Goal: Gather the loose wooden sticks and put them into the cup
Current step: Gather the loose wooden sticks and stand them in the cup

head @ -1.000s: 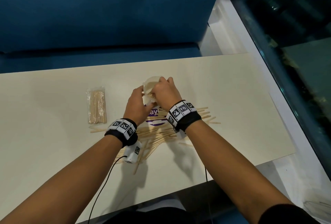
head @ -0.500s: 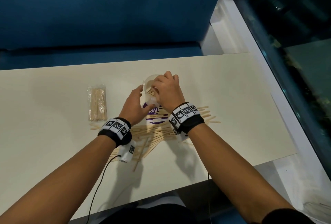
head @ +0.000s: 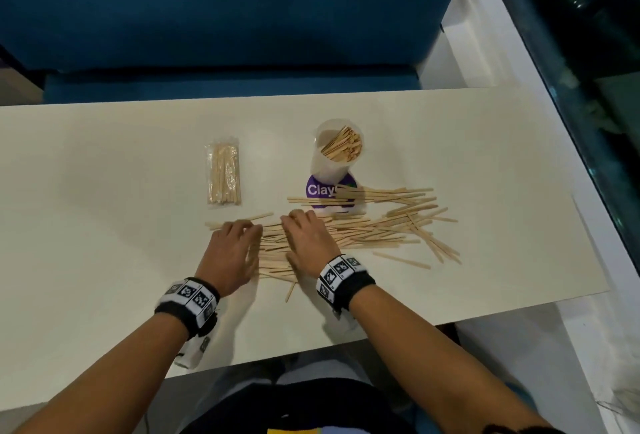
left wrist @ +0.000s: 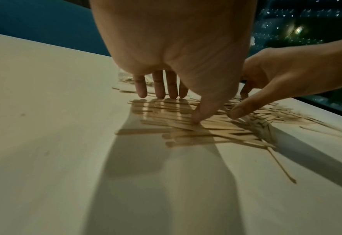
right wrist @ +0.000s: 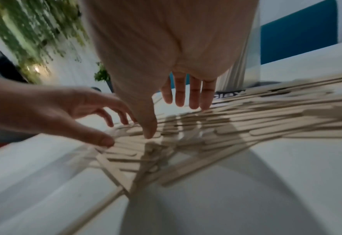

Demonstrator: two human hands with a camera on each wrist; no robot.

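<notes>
A clear plastic cup (head: 333, 162) stands upright on the cream table, with a bundle of wooden sticks leaning in it. Nearer to me, a spread of loose wooden sticks (head: 374, 229) (left wrist: 202, 127) (right wrist: 246, 120) lies flat on the table. My left hand (head: 232, 249) (left wrist: 172, 89) rests over the pile's left end, fingers straight, tips touching the sticks. Just to its right, my right hand (head: 306, 238) (right wrist: 184, 101) lies spread over the pile, fingers straight, thumb tip on the sticks. Neither hand holds a stick.
A sealed clear packet of sticks (head: 224, 175) lies left of the cup. A purple round sticker reading "Clay" (head: 323, 191) sits at the cup's base, partly under sticks. A blue sofa (head: 225, 10) runs behind the table (head: 104, 191); a dark glass edge (head: 588, 121) borders the right.
Both hands have left the cup and dropped back toward me onto the loose pile. The cup now stands alone with sticks in it.
</notes>
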